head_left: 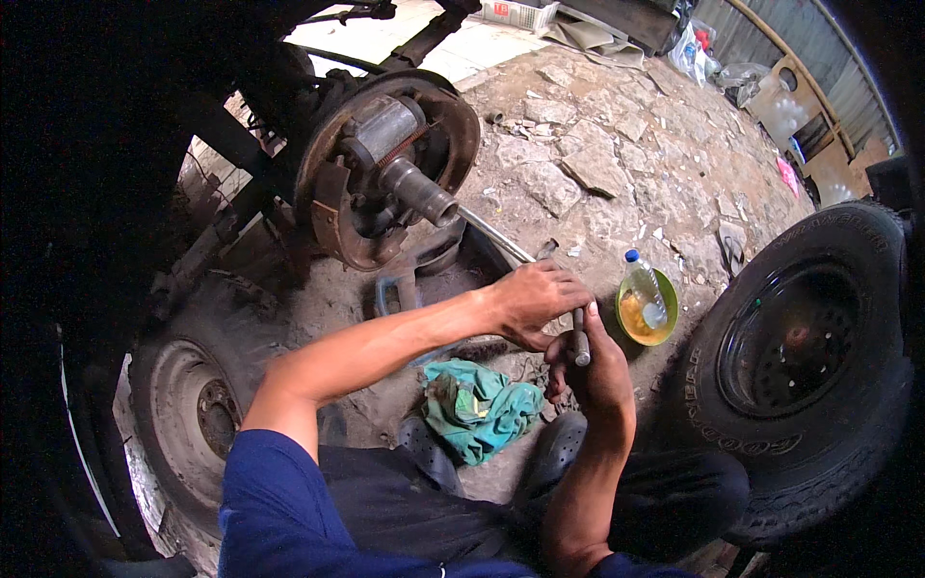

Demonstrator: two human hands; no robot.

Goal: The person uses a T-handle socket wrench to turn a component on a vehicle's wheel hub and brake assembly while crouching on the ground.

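My left hand point(538, 301) is closed around a long shiny metal rod point(496, 234), whose far end lies near the open hub spindle point(419, 193). Beside it, my right hand point(599, 361) closes on a short metal bar point(581, 339) with a rounded end pointing toward me. The hands hide where bar and rod come together, so I cannot tell if they are one piece. The spindle sticks out of a rusty drum brake backing plate point(462, 106) with a curved brake shoe point(332, 207) and a coil spring.
A green bowl point(672, 306) holding a blue-capped plastic bottle point(644, 289) stands right of my hands. A large tyre point(713, 385) is at the right, another wheel point(159, 385) at the left. Green cloth point(482, 424) lies between my shoes. Broken stone paving point(597, 159) stretches beyond.
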